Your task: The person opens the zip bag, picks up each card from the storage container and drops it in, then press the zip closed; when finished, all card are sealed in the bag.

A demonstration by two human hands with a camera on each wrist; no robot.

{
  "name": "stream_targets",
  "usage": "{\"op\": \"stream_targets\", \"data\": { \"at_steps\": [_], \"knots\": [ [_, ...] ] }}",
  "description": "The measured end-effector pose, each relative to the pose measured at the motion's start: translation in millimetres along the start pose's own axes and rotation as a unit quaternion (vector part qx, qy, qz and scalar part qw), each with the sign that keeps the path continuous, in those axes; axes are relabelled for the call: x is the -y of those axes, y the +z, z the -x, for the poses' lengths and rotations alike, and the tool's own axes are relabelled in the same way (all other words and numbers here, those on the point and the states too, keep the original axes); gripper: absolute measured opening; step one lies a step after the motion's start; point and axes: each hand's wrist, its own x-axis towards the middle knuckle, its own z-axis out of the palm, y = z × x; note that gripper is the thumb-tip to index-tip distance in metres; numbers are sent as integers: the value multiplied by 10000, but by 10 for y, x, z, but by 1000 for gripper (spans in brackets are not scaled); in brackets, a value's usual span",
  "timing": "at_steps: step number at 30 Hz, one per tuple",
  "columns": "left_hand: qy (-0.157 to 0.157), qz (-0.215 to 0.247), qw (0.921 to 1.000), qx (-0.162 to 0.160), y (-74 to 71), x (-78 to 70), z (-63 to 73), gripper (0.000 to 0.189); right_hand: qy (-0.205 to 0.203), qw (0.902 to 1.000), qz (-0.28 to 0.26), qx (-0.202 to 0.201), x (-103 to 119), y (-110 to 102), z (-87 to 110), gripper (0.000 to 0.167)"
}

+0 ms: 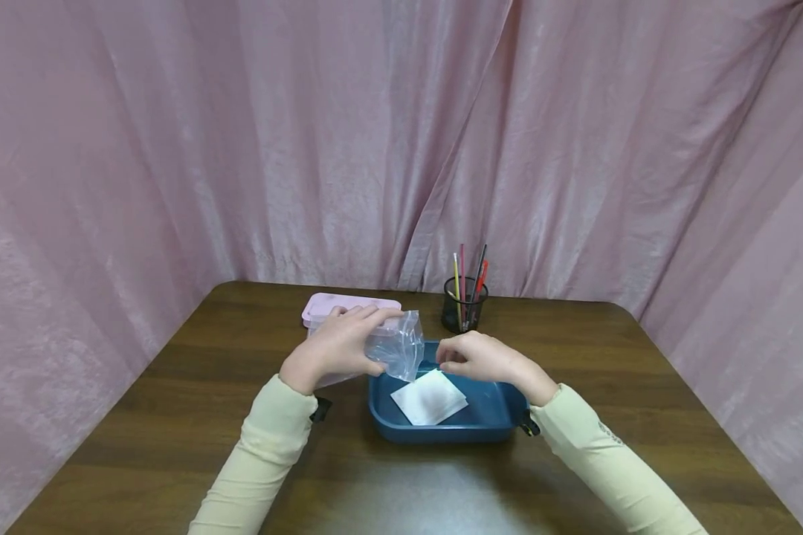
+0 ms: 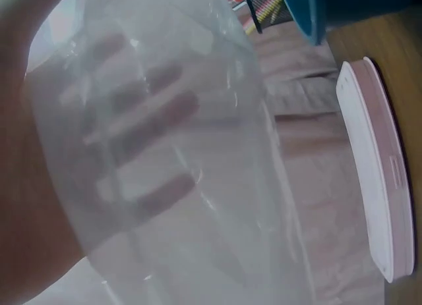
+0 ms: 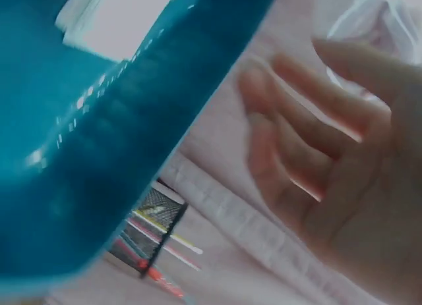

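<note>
My left hand grips a clear plastic bag, thumb at the near side and fingers over the far side. Through the film of the bag, the fingers show blurred in the left wrist view. The bag's right end overlaps the left edge of a blue tray. Inside that tray lie white square sheets, loosely stacked. Above the tray's back part hovers my right hand. Its fingers are loosely bent, and nothing is between them in the right wrist view.
A pink lidded box sits behind the left hand. At the back, a black mesh cup holds several pencils and pens. Pink curtains hang behind the brown wooden table.
</note>
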Motion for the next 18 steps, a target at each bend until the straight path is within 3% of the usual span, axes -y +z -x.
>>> {"op": "stream_targets", "data": {
  "at_steps": [4,7,13,18],
  "knots": [
    [-14,-97,9999,-78,19,39,0,87,179,9921,720,1011,30,-40,-98,22],
    [-10,-100,9998,-149,23,58,6,87,363,9818,1091,1514,66,-15,-192,32],
    [55,-78,9998,-173,12,71,25,88,434,9606,1786,2084,76,189,-358,58],
    [-49,-54,10000,-47,5,83,54,91,485,9519,1931,2330,39,362,-439,70]
  ]
}}
